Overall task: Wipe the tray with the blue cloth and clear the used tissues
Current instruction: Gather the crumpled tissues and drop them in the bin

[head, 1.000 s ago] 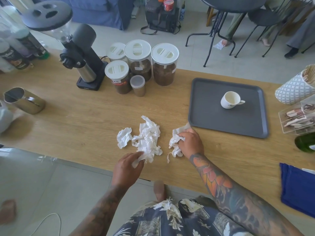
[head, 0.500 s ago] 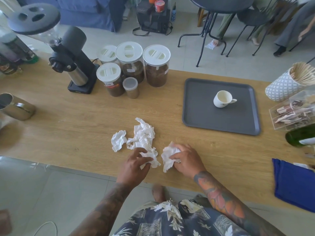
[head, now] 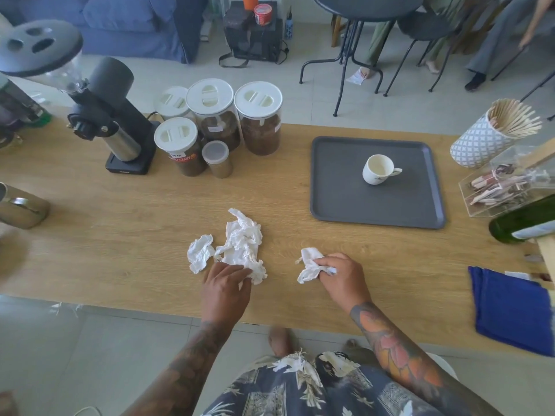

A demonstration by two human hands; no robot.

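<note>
A dark grey tray (head: 339, 187) lies on the wooden table at the right, with a white cup (head: 379, 169) standing on it. A folded blue cloth (head: 510, 307) rests at the table's near right edge. My right hand (head: 342, 277) is shut on a small crumpled tissue (head: 309, 265) just off the table. My left hand (head: 225, 289) pinches the near edge of a large crumpled tissue (head: 243, 244) on the table. A smaller tissue (head: 200, 256) lies to its left, touching it.
Several lidded jars (head: 258, 121) and a black grinder (head: 114, 115) stand at the back left. A metal jug (head: 21, 207) is at far left. A holder of wooden sticks (head: 492, 130), a clear box (head: 507, 184) and a green bottle (head: 522, 223) crowd the right edge.
My right hand has drawn its tissue away from the pile, towards the right and the near edge. My left hand has stayed on the large tissue. The camera has shifted slightly.
</note>
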